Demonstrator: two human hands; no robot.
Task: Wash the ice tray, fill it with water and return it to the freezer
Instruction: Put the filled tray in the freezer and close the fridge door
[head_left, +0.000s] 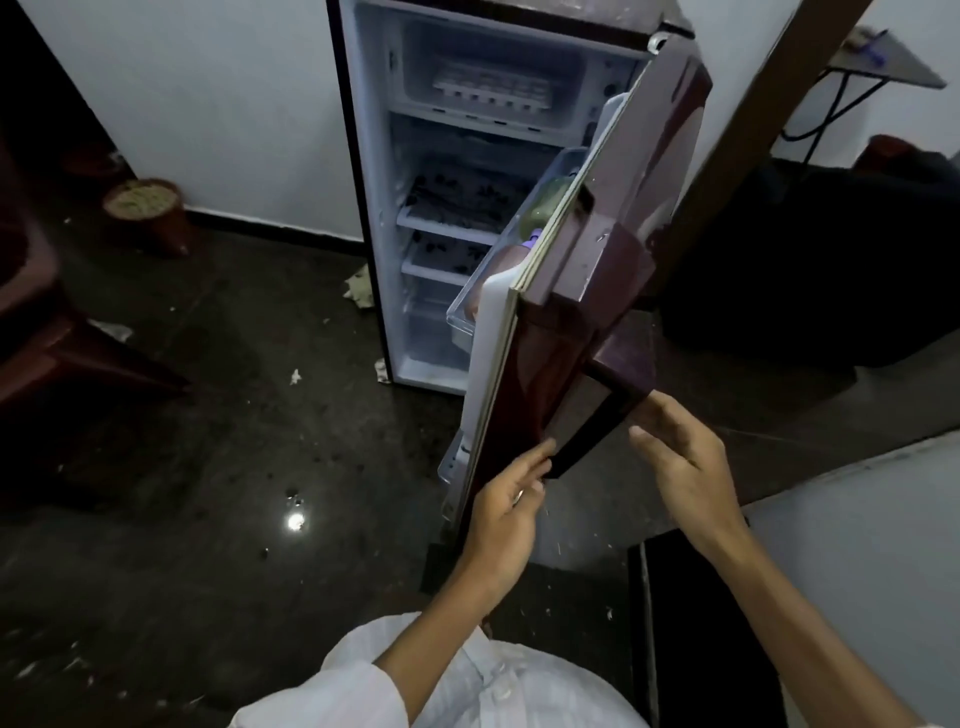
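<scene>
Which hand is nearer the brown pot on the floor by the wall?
Left. The left hand holds the lower end of the door handle, to the right of the pot and well away from it. The right hand is open and farther right, past the handle.

Far left of the left hand's fingers (532, 486), a round brown clay pot (143, 208) with pale filling stands by the white wall (208, 104). Nearer, a dark red plastic chair (41, 332). Pale paper scraps (358, 286) litter the dark glossy stone floor (208, 441). High above the right hand's fingers (670, 421), a grey folding table (898, 62).
</scene>
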